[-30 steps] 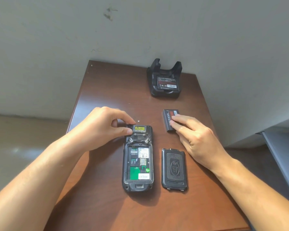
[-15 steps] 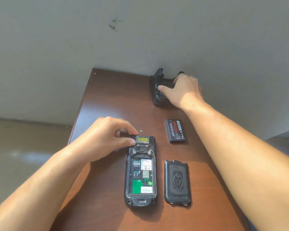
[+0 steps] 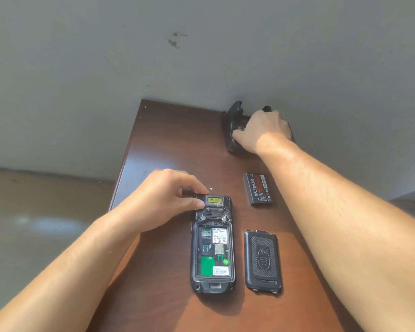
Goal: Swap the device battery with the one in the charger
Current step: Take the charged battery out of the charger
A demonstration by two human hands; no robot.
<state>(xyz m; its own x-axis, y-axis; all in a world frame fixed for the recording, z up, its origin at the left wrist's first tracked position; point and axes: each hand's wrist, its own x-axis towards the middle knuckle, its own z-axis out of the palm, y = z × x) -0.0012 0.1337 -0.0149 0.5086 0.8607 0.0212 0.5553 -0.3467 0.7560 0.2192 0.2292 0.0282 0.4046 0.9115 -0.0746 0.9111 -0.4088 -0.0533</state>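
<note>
Right hand (image 3: 265,130) reaches into charger (image 3: 233,130) at worktop's (image 3: 165,144) far edge, fingers curled over its battery; grip unclear. Left hand (image 3: 163,202) pinches device (image 3: 212,245) top, compartment empty. Removed battery (image 3: 259,189) lies btwn. Next: lift charged battery out, seat it in device.

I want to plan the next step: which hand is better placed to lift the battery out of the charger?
Right hand: it already rests on the black charger cradle. Left hand steadies the open black handheld device.

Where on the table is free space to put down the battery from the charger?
Bare wood lies left of the charger, beyond the left hand. The strip between the loose battery and back cover is tight.
</note>
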